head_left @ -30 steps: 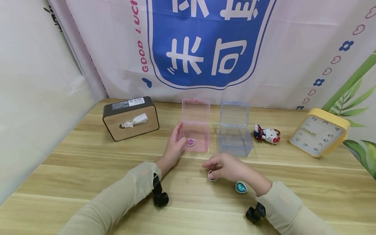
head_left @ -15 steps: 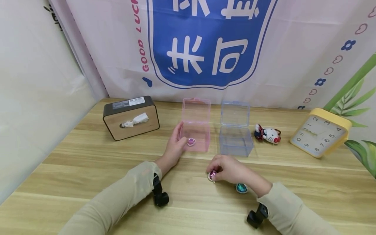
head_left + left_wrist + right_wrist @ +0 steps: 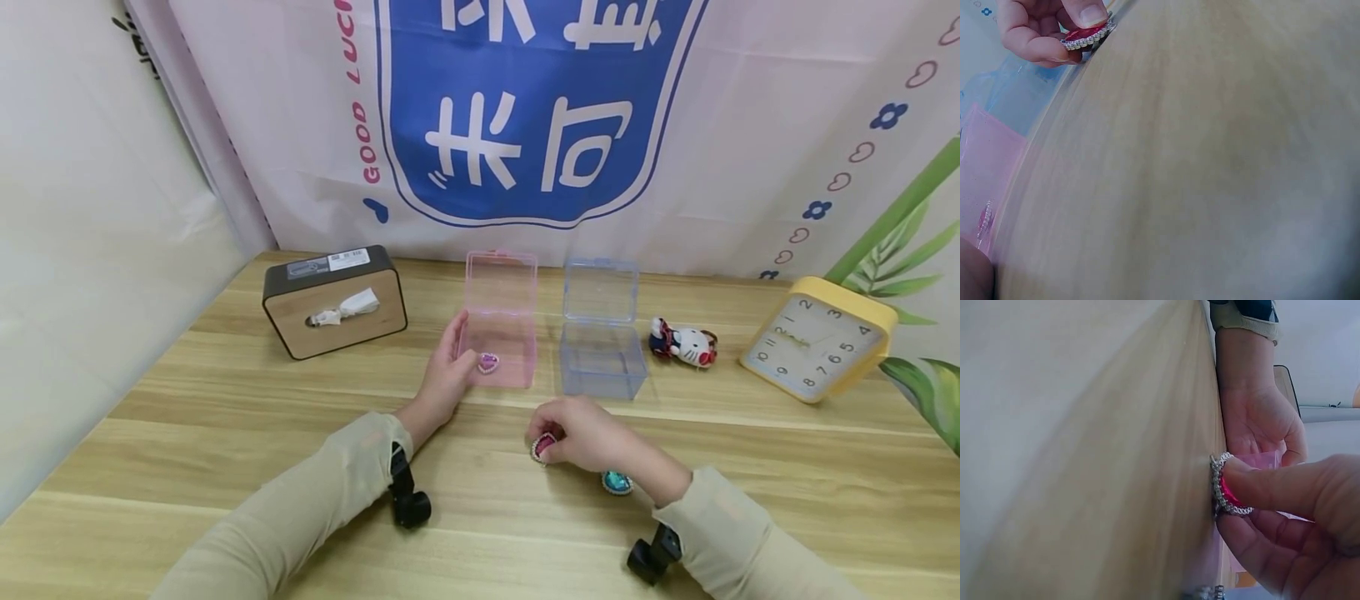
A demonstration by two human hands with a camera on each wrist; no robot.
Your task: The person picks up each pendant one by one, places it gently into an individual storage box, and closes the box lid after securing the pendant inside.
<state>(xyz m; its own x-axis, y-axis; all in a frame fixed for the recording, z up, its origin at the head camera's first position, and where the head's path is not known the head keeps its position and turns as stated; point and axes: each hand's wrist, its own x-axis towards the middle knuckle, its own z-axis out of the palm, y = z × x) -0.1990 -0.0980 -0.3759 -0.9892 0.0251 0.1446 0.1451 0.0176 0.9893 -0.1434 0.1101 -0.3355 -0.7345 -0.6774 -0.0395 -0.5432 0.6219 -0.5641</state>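
Note:
My right hand (image 3: 581, 433) pinches a magenta-red gem ornament (image 3: 543, 447) edged with small sparkling stones, close over the table. In the right wrist view the thumb lies across the face of this red gem (image 3: 1229, 490), with fingers behind it. A teal gem ornament (image 3: 617, 482) lies under my right wrist, partly hidden. My left hand (image 3: 442, 375) rests along the left side of the clear pink box (image 3: 517, 379), its thumb at the front corner and fingers extended. Inside that lidded box is a pink-purple heart-shaped gem (image 3: 488, 362).
A clear blue box (image 3: 600, 382), lid raised, stands right of the pink one. Further right are a cat figure (image 3: 684, 343) and a yellow square clock (image 3: 813, 342). A tissue box (image 3: 337, 308) stands at the back left, before a hanging printed cloth (image 3: 300, 200).
The right hand's fingers have closed around the red gem and shifted slightly to the right, showing more of the gem. My left hand and both boxes stay in place.

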